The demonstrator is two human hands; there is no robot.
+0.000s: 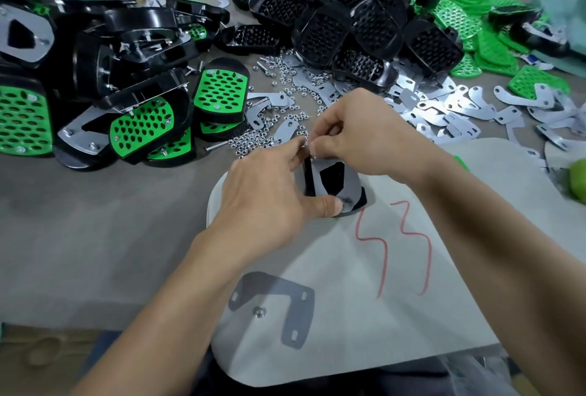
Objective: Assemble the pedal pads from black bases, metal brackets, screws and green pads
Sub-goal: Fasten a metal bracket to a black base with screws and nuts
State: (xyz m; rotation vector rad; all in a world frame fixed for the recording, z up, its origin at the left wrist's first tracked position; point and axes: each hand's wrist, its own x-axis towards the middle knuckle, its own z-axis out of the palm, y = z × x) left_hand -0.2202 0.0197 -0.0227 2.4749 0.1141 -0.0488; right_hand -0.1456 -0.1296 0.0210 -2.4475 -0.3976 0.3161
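Left hand [269, 192], right hand [358, 135]: bare, no gloves; forearms apparently sleeveless (upper arms unseen).

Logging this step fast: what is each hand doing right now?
Left hand: closed on the black plastic pedal base with its shiny metal bracket, thumb pressing the bracket.
Right hand: fingertips pinched at the bracket's top edge; what they pinch cannot be told.

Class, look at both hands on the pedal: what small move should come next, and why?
Probably twist the small fastener down. The right hand pinches it at the top of the metal bracket, while the left hand steadies the black base, thumb on the bracket's lower end.
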